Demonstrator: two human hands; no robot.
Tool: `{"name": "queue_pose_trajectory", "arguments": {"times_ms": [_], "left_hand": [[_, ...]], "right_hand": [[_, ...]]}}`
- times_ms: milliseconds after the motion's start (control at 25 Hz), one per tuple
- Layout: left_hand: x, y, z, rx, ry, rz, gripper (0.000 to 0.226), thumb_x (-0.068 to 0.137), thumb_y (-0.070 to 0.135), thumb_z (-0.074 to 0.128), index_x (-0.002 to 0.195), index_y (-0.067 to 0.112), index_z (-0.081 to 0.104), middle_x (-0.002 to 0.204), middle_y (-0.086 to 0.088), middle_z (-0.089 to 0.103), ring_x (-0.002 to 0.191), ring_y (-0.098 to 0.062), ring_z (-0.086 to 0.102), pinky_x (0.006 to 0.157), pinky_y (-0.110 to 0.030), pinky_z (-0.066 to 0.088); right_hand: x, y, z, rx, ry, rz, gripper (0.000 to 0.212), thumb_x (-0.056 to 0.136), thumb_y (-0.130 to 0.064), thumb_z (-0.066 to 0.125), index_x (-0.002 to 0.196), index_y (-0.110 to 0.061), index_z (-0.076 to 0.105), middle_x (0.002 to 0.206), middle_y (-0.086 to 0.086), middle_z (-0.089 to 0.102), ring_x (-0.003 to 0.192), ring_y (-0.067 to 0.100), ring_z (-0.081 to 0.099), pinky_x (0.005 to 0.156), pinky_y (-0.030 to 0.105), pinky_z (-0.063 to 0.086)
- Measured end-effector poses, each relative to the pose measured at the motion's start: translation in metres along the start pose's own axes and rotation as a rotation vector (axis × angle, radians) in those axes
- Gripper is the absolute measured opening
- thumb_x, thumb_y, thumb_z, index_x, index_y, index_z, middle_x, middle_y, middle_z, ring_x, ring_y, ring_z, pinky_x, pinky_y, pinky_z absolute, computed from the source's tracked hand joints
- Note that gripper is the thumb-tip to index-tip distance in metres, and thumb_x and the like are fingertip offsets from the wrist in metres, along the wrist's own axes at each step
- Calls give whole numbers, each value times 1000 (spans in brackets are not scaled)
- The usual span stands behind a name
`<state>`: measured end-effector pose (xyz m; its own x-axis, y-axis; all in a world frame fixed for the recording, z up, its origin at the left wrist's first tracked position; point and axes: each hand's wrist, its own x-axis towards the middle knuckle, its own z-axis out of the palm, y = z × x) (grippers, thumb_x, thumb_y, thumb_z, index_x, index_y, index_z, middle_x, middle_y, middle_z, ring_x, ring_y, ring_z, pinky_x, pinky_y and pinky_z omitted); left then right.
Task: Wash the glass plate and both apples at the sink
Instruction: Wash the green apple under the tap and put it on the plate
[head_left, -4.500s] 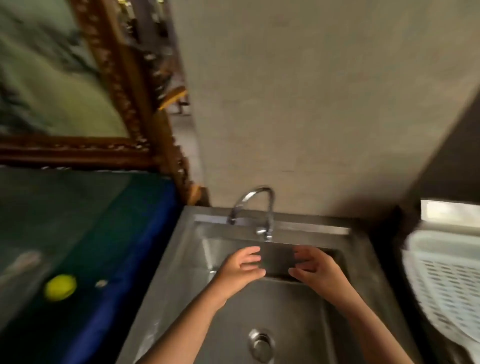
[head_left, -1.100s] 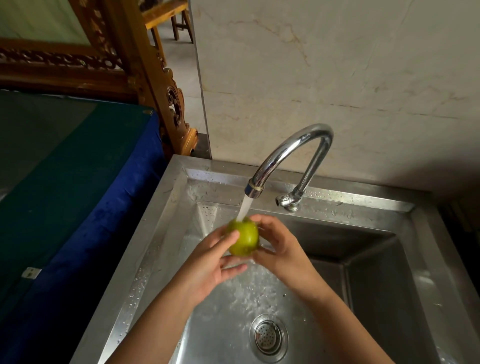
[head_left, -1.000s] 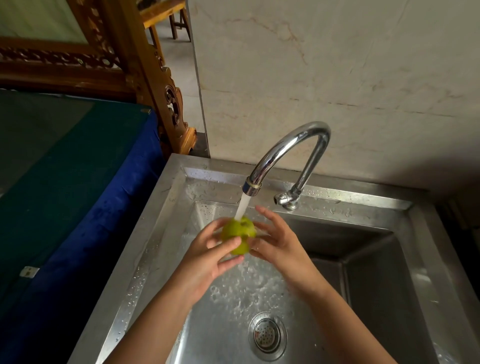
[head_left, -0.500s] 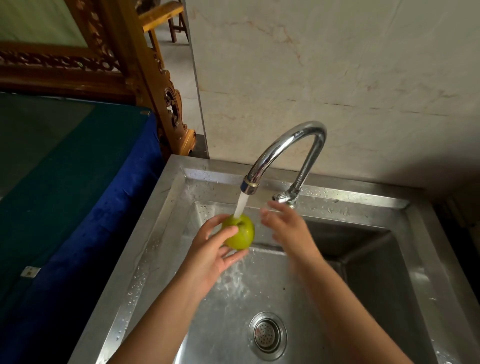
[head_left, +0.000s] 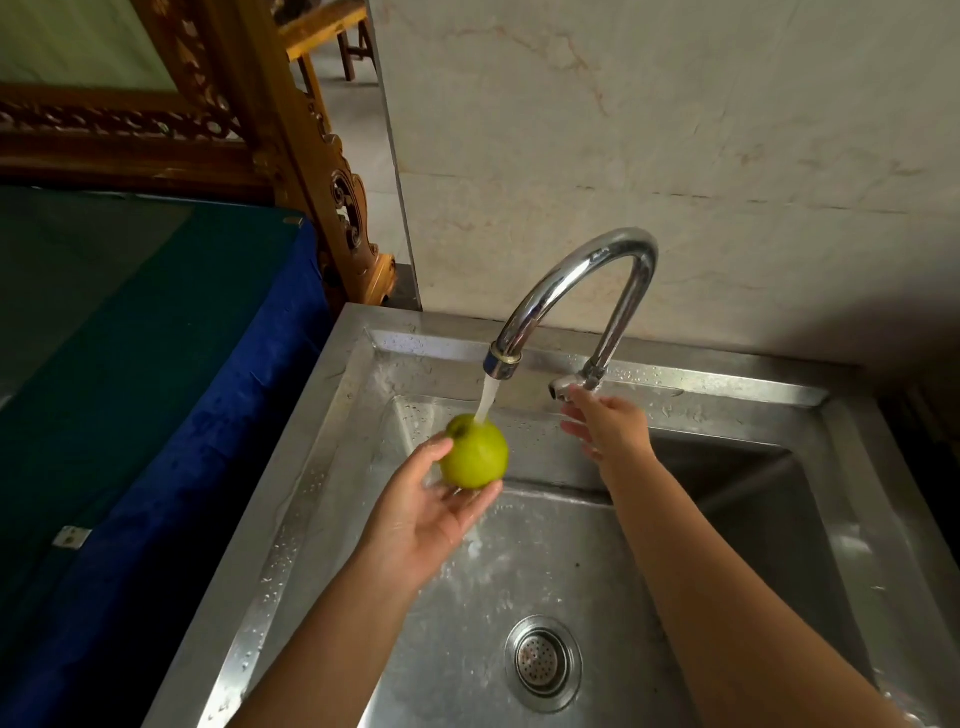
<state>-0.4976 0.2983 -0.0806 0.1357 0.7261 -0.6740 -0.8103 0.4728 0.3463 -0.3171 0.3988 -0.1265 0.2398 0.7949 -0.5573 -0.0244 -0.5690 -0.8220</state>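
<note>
A green apple rests in my left hand, palm up, under the water stream running from the chrome faucet over the steel sink. My right hand is off the apple, its fingertips touching the faucet's small handle at the base of the spout. Whether those fingers grip the handle I cannot make out. The glass plate and the other apple are out of sight.
A drain strainer sits in the wet basin floor. A table under blue and green cloth borders the sink's left side. A carved wooden frame stands behind it. A marble wall rises behind the faucet.
My right hand left the apple and moved up and right to the faucet handle. My left hand now holds the apple alone under the stream.
</note>
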Motion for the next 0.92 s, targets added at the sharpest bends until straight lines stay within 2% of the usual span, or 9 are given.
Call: {"name": "queue_pose_trajectory", "arguments": {"times_ms": [120, 240, 320, 360, 440, 520, 640, 760, 920], "left_hand": [[0, -2, -3, -24, 17, -21, 25, 84, 17, 58, 108, 13, 54, 120, -28, 55, 115, -41, 55, 59, -38, 61], [-3, -6, -1, 66, 31, 29, 18, 84, 14, 58, 102, 14, 57, 112, -26, 58, 102, -38, 60, 56, -38, 61], [-8, -6, 1, 133, 32, 68, 11, 84, 12, 58, 95, 15, 60, 104, -22, 61, 92, -35, 62, 55, -36, 60], [-10, -6, 2, 167, 27, 86, 10, 84, 12, 58, 93, 16, 61, 102, -20, 62, 90, -33, 63, 56, -35, 61], [-17, -8, 3, 237, -3, 113, 10, 83, 12, 59, 91, 17, 62, 101, -18, 65, 83, -28, 68, 58, -33, 60], [-27, -14, 6, 301, -54, 124, 12, 83, 14, 58, 95, 17, 62, 102, -16, 67, 78, -23, 73, 59, -31, 60], [-49, -24, 12, 402, -137, 118, 28, 75, 18, 63, 103, 16, 61, 105, -13, 69, 80, -19, 74, 62, -31, 59], [-78, -29, 25, 481, -220, 103, 38, 70, 13, 66, 107, 18, 62, 103, -11, 71, 86, -23, 73, 66, -37, 59], [-119, -44, 50, 737, -258, 159, 42, 82, 6, 63, 120, 23, 54, 117, -17, 62, 100, -27, 68, 74, -39, 58]], "right_hand": [[-9, 20, -9, -21, 30, 118, 29, 77, -36, 71, 84, -10, 59, 85, 5, 65, 71, 16, 61, 72, 33, 53], [-31, 15, -7, -219, 74, -57, 41, 76, -39, 70, 103, -9, 61, 95, 5, 64, 89, 21, 63, 90, 42, 54], [-62, 13, -10, -175, -174, -245, 58, 74, -38, 72, 125, -17, 54, 104, -10, 61, 98, 12, 61, 94, 40, 52], [-78, 15, -12, -156, -312, -299, 64, 72, -40, 73, 130, -24, 50, 108, -18, 57, 102, 5, 58, 94, 36, 51], [-101, 19, -17, -157, -471, -375, 66, 68, -35, 78, 128, -35, 51, 121, -25, 52, 112, -2, 52, 96, 29, 47], [-116, 18, -21, -134, -505, -444, 59, 68, -19, 80, 117, -39, 56, 122, -20, 58, 113, 2, 57, 96, 28, 49], [-135, 8, -33, -106, -425, -520, 46, 67, -5, 79, 102, -31, 65, 106, -2, 72, 102, 15, 68, 94, 34, 53], [-161, -2, -56, -68, -397, -534, 38, 68, -2, 78, 93, -30, 70, 96, -2, 76, 94, 14, 70, 86, 26, 55], [-209, -18, -96, -14, -342, -527, 35, 72, 3, 73, 99, -18, 70, 101, 12, 74, 91, 16, 70, 84, 28, 55]]}}
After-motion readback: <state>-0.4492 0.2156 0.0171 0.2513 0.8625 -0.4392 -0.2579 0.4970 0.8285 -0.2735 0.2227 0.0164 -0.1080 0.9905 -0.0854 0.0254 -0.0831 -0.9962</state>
